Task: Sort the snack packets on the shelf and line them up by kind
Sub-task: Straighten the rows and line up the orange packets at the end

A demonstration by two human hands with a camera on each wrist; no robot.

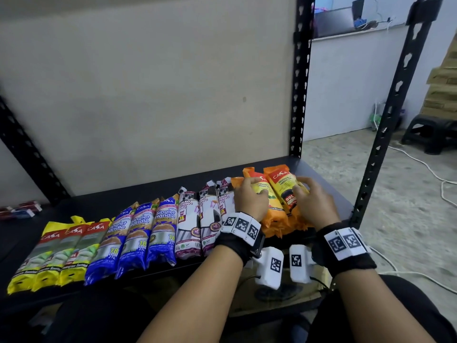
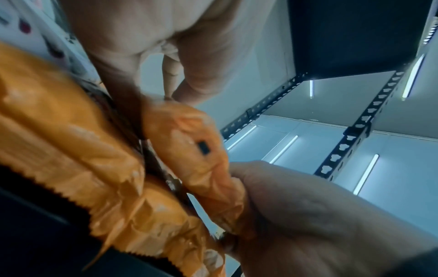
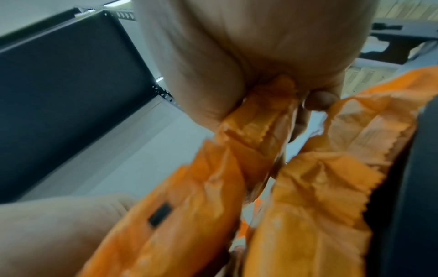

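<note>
Black steel shelving (image 1: 329,194) carries your row, already grouped yellow (image 1: 47,253), blue (image 1: 138,233) and white (image 1: 197,219), with the orange packets (image 1: 279,194) at the right end. Your left hand (image 1: 249,201) and right hand (image 1: 314,204) each curl round an orange packet. These crinkly, glossy film sleeves look light, soft and slippery, so hold the padded middle, not the serrated ends.

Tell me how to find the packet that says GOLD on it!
Look along the black shelf to its right end, past the yellow, blue and white packets, to the orange packets. The GOLD packet is the rightmost one, under the right hand. Only it shows a black patch with GOLD.
</note>
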